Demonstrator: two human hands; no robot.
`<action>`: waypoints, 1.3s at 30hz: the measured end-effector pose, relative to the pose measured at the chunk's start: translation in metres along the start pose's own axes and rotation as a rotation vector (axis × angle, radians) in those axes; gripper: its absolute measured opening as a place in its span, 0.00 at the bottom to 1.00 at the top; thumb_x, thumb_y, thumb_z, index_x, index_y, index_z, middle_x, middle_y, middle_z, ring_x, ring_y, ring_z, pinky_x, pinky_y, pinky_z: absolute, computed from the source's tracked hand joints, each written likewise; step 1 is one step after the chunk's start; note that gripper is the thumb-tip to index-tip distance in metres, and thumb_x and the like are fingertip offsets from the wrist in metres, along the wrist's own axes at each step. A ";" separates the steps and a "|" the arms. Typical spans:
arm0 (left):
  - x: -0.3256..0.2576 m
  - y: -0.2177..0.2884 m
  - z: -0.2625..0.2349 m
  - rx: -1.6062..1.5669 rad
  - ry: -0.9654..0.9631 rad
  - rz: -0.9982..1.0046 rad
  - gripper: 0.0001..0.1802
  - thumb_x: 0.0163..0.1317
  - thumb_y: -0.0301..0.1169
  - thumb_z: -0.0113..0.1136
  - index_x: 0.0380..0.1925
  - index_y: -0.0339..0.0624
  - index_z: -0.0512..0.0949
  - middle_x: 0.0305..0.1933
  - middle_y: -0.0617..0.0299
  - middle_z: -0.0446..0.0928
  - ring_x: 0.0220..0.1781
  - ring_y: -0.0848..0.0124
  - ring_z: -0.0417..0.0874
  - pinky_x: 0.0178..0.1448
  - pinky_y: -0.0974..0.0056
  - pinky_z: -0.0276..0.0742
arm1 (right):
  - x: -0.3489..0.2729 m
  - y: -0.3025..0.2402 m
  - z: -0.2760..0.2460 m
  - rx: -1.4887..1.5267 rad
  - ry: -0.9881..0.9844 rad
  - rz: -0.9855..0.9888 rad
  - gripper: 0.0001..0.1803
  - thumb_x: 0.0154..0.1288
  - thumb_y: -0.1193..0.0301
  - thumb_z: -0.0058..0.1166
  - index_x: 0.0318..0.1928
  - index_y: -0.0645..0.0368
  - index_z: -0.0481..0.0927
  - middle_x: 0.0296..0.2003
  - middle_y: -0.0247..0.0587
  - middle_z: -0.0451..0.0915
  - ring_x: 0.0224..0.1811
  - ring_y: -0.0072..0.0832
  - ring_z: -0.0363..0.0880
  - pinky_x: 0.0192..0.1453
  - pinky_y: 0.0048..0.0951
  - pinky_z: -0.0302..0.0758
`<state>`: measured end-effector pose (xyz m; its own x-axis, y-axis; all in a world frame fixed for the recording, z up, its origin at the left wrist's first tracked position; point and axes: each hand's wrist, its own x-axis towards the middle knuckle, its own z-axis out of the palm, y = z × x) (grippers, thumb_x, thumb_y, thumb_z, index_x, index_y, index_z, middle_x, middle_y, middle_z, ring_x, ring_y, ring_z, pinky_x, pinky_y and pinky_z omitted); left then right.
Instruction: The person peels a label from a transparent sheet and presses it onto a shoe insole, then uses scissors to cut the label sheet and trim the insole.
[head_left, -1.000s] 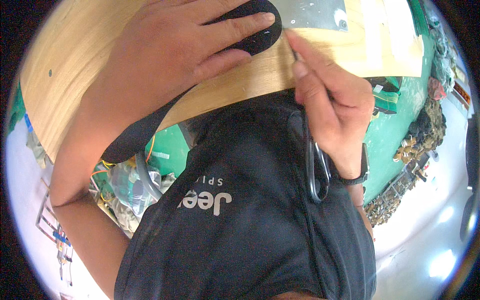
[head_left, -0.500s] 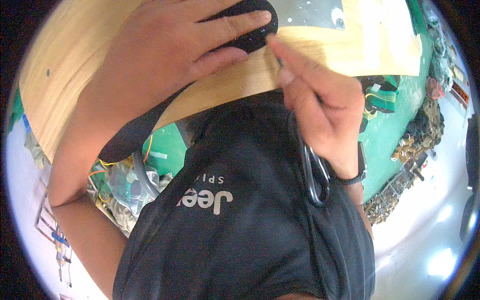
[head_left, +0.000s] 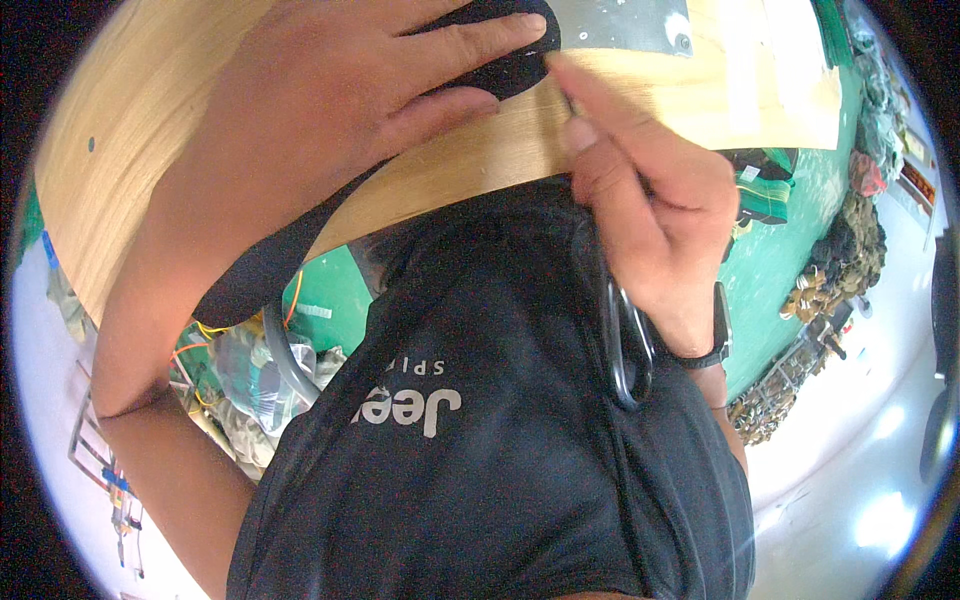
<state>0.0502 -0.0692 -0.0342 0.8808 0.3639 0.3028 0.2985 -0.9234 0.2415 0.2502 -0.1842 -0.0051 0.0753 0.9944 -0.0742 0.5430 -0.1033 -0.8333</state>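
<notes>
Left hand (head_left: 340,90) lies flat, fingers spread, pressing a black pad (head_left: 505,65) onto the far side of the wooden counter (head_left: 130,170). Right hand (head_left: 650,220) just beside the pad's right edge, grip pinched on a thin tool, barely visible. Metal plate (head_left: 620,25) just beyond.

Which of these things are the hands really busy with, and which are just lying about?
In hand:
- left hand pressing a black fabric piece onto the wooden table
- right hand pinching something thin beside it, too hidden to name

Lying about:
- grey metal plate
- bagged wires and clutter on the green floor
</notes>
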 end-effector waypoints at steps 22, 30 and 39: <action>0.004 0.002 -0.009 -0.065 -0.119 -0.062 0.25 0.60 0.42 0.64 0.55 0.43 0.79 0.69 0.54 0.69 0.74 0.57 0.65 0.69 0.55 0.65 | 0.000 -0.003 -0.006 -0.057 -0.086 -0.025 0.19 0.68 0.79 0.50 0.58 0.61 0.81 0.23 0.29 0.77 0.23 0.13 0.71 0.31 0.15 0.69; 0.000 -0.002 0.006 -0.071 0.010 -0.013 0.25 0.60 0.41 0.64 0.56 0.44 0.78 0.68 0.54 0.69 0.73 0.57 0.65 0.69 0.54 0.66 | 0.003 0.000 -0.005 -0.063 -0.063 -0.049 0.19 0.67 0.80 0.50 0.57 0.61 0.81 0.23 0.30 0.78 0.24 0.14 0.72 0.32 0.15 0.69; 0.001 -0.002 -0.002 -0.039 -0.012 0.003 0.25 0.59 0.41 0.65 0.56 0.43 0.78 0.67 0.53 0.70 0.72 0.57 0.67 0.68 0.54 0.67 | -0.003 -0.002 -0.004 -0.038 -0.119 -0.051 0.20 0.67 0.80 0.51 0.58 0.61 0.80 0.23 0.29 0.78 0.24 0.14 0.71 0.32 0.15 0.69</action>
<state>0.0495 -0.0667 -0.0323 0.8863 0.3592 0.2925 0.2811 -0.9189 0.2767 0.2523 -0.1867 -0.0004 -0.0516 0.9938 -0.0989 0.5753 -0.0514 -0.8163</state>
